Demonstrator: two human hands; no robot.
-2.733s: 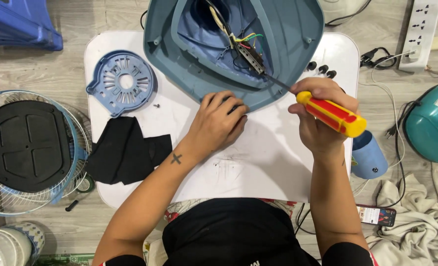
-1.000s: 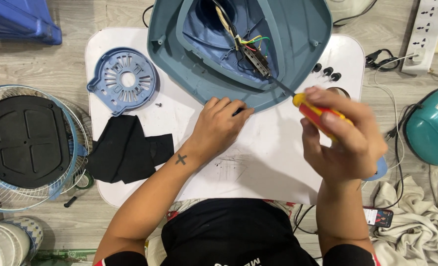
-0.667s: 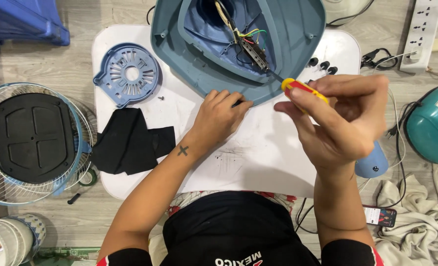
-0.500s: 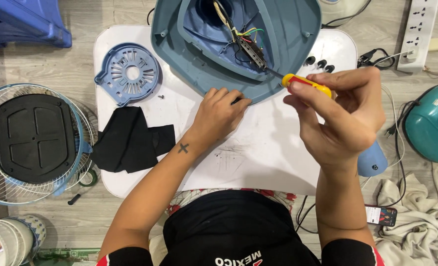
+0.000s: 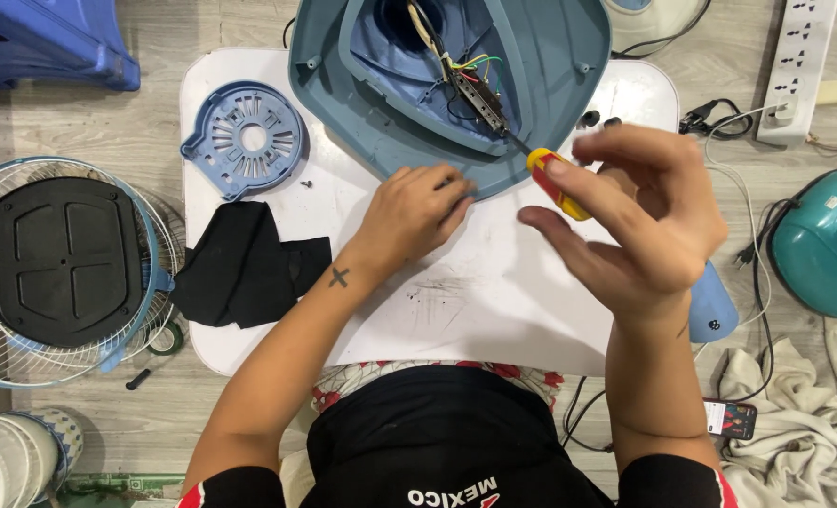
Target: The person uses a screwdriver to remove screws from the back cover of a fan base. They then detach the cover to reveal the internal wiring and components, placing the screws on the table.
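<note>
Screwdriver (image 5: pixel 558 182), red and yellow, is pinched between thumb and fingertips of the right hand (image 5: pixel 639 221), its long axis slanting up and away to the left, so the shaft reaches into the upturned blue fan base (image 5: pixel 541 56) toward the wired switch block (image 5: pixel 479 99). The left hand (image 5: pixel 414 212) lies nearer the base, fingers loosely curled and pressed on its near rim, holding nothing.

Left hand (image 5: pixel 416 209) flat, right hand (image 5: pixel 639 214) pinching.
</note>
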